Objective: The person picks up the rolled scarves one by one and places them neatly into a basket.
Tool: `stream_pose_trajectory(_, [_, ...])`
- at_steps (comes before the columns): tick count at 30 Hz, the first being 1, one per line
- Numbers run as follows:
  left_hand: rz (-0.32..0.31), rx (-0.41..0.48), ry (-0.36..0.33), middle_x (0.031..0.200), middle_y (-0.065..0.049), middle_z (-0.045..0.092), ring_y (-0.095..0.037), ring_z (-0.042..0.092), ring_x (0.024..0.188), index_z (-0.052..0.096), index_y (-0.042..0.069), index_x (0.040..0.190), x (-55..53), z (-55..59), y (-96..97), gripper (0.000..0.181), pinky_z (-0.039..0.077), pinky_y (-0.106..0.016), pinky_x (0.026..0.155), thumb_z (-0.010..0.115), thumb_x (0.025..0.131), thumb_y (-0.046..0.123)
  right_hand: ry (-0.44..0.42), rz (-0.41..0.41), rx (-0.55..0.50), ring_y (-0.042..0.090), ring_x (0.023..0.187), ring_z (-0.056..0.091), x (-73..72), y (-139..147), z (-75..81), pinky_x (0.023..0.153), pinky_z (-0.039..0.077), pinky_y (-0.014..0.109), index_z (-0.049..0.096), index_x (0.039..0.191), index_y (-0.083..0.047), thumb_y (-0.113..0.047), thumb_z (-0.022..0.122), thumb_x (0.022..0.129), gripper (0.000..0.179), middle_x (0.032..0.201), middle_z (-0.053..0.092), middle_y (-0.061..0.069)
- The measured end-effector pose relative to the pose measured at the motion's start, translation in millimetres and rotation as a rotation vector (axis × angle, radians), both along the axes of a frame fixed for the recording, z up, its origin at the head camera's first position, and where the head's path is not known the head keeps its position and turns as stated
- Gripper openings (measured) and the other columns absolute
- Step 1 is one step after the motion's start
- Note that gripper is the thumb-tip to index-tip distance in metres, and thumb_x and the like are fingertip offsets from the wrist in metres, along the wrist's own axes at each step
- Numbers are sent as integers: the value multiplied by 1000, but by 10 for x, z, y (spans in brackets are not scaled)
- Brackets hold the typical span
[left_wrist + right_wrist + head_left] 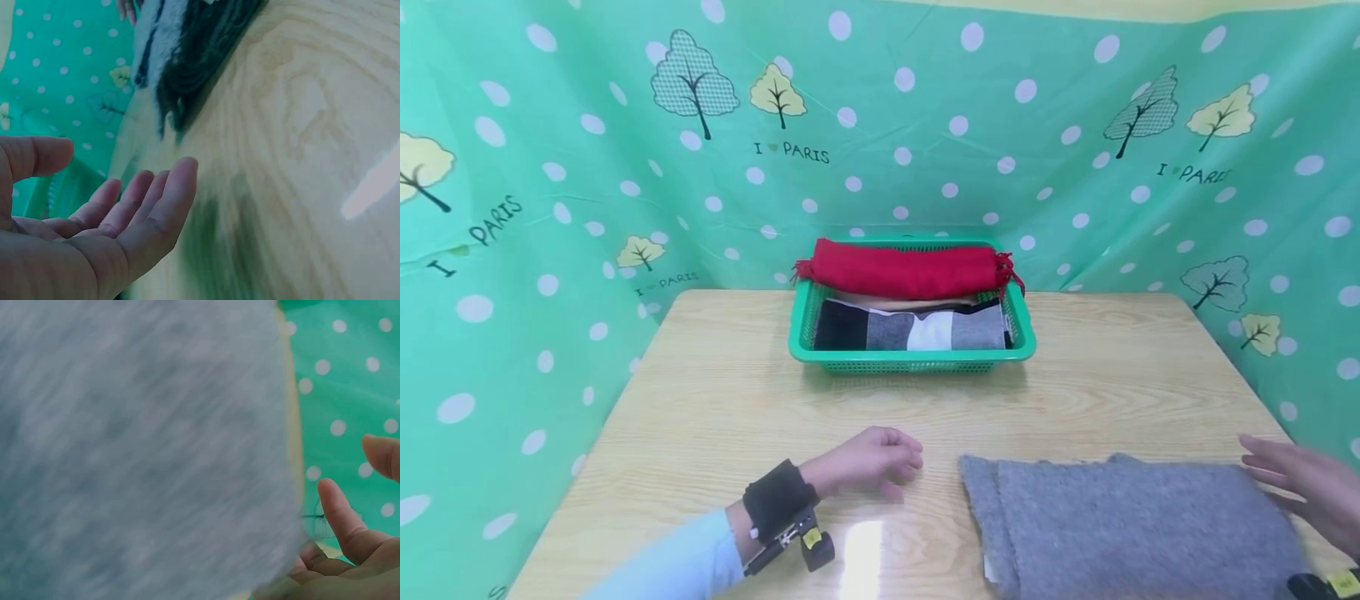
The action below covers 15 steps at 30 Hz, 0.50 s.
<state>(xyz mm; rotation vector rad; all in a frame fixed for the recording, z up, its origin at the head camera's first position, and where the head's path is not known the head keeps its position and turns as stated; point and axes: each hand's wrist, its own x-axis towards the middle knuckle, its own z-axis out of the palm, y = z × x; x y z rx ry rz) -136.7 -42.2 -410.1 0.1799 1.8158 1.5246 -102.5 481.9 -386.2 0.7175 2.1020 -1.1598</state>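
Note:
A folded grey woolly cloth lies on the table at the front right, its layered left end facing my left hand. That hand is over the table, apart from the cloth and holding nothing, with fingers relaxed and slightly bent in the left wrist view. My right hand is at the cloth's right end, thumb and index finger spread apart. In the right wrist view the lower fingers are partly hidden behind the cloth's edge. Layers and loose strands of the cloth show in the left wrist view.
A green plastic basket stands at the back middle of the table. Inside are a rolled red fringed scarf and a folded black, grey and white cloth. A green polka-dot curtain surrounds the back and sides.

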Motion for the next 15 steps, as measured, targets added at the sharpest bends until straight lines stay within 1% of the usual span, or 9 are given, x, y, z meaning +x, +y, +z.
stream_pose_trajectory(3, [-16,-5,-25,114,-20,61,-32,62,101,53,-6,120,47,-40,59,37,57,-39,75,54,91,17,-55,14,21,63,125,2,83,-22,-5,98,24,68,-20,135,17,-75,23,85,113,137,-8,48])
stream_pose_trajectory(4, [-19,-7,-34,114,-20,61,-33,62,101,53,-6,120,64,-51,81,37,57,-39,75,54,91,16,-69,25,28,63,125,3,103,-30,-16,97,26,68,-18,135,17,-75,22,85,113,137,-5,48])
stream_pose_trajectory(6, [-26,-14,-49,115,-22,61,-34,62,101,53,-7,121,95,-73,124,37,57,-39,76,53,92,16,-89,51,39,63,122,9,135,-43,-43,91,34,67,-12,137,18,-74,21,87,110,135,1,48])
stream_pose_trajectory(8, [-33,-13,-65,115,-23,61,-35,62,102,52,-8,121,122,-94,169,38,57,-39,77,53,92,16,-99,88,47,61,120,21,147,-55,-78,83,42,63,-3,139,18,-73,21,88,107,134,8,48])
stream_pose_trajectory(11, [-46,8,-88,117,-25,61,-36,62,103,50,-9,123,148,-112,237,40,56,-41,79,52,93,18,-109,128,42,51,108,46,134,-81,-123,77,48,54,10,138,21,-71,23,89,105,125,32,47])
stream_pose_trajectory(13, [-50,36,-105,117,-26,60,-37,61,104,49,-11,124,160,-119,278,42,56,-42,80,51,94,18,-115,132,36,44,99,56,113,-106,-135,76,50,51,14,137,22,-71,26,89,105,117,45,44])
stream_pose_trajectory(15, [-51,56,-115,118,-27,60,-37,61,104,48,-12,125,170,-125,314,43,56,-42,81,51,94,18,-123,131,24,39,95,60,99,-131,-134,77,50,50,16,135,24,-71,26,89,106,110,53,39])
